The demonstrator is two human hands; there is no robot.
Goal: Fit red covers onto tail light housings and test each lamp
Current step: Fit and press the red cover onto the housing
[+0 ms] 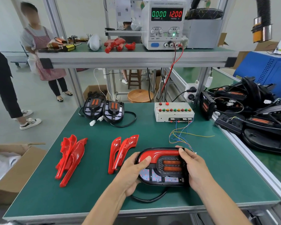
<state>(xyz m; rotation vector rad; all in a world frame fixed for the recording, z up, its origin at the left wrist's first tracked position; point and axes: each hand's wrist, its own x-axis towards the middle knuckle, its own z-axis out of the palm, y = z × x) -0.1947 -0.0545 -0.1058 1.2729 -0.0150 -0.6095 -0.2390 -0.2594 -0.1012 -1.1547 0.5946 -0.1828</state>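
A black tail light housing (165, 173) lies on the green mat near the front edge, with a red cover (159, 154) seated along its top. My left hand (133, 171) grips its left end, thumb pressing on the red cover. My right hand (194, 166) grips its right end, fingers curled over the top corner. Two piles of loose red covers (71, 158) (121, 150) lie to the left. Two more housings (104, 109) stand at the mat's far left. The button test box (173, 112) sits at the back, its coloured wires (182, 137) trailing toward the held housing.
A power supply (165, 23) on the upper shelf reads 0.000 A and 12.00 V. Many black housings with cables (250, 111) are heaped on the right. A cardboard box (11, 169) stands at the left. Two people stand on the floor at far left.
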